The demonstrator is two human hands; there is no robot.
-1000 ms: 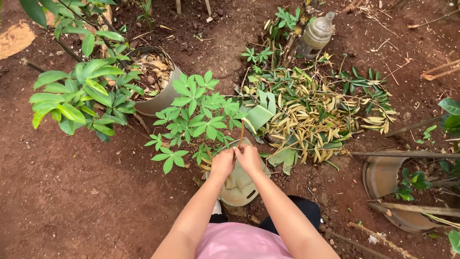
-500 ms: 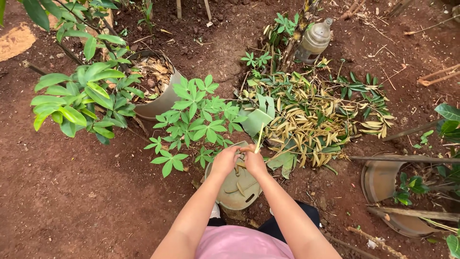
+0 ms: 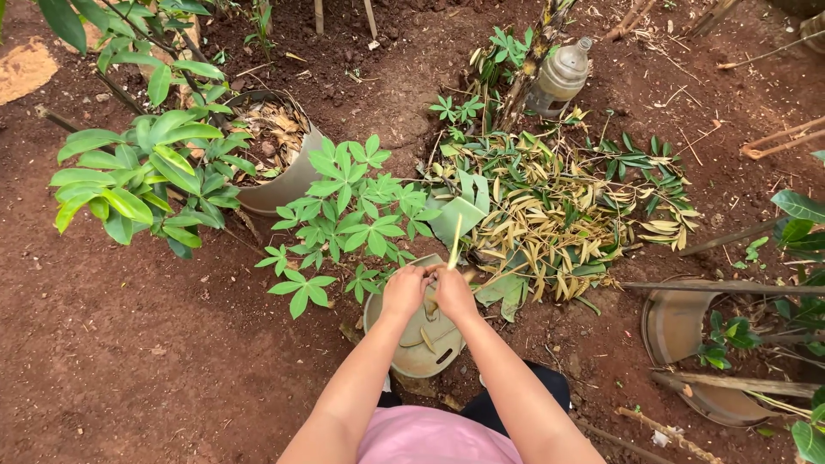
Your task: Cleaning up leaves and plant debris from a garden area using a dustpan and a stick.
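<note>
Both hands were bunched together over the round bucket (image 3: 421, 348), dead centre of the view, w/ the left hand (image 3: 402, 290) and right hand (image 3: 454, 292) knuckle to knuckle. Left was curled nearly closed; it seemed to pinch the bottom of the stalk, but the fingers hid the actual contact, so can't say for sure. Right was closed in a fist around the pale green stalk (image 3: 454, 243), which poked up toward 12 o'clock out of the top of that fist.

What changed: a sec earlier the thing sticking up between the hands looked brownish and stood about straight. Half a sec later it showed pale yellow-green and leaned toward 1 o'clock. By this frame it was upright again and still pale (so my guess is the outer skin got stripped, or it got turned, rather than swapped for another piece). The hands barely shifted off the bucket the whole time, so the work seemed to be happening in the fingers, not in the arms. A few strips lay inside the bucket already, prob trimmings, tho they were too small to tell.

Around it: the leafy green plant (image 3: 344, 215) sat at about 10 o'clock from the hands, the heap of cut yellow-green leaves (image 3: 567, 206) at 2 o'clock, a clear plastic bottle (image 3: 563, 73) farther off at 1 o'clock, and a pot of dry leaves (image 3: 279, 150) at 11 o'clock.
</note>
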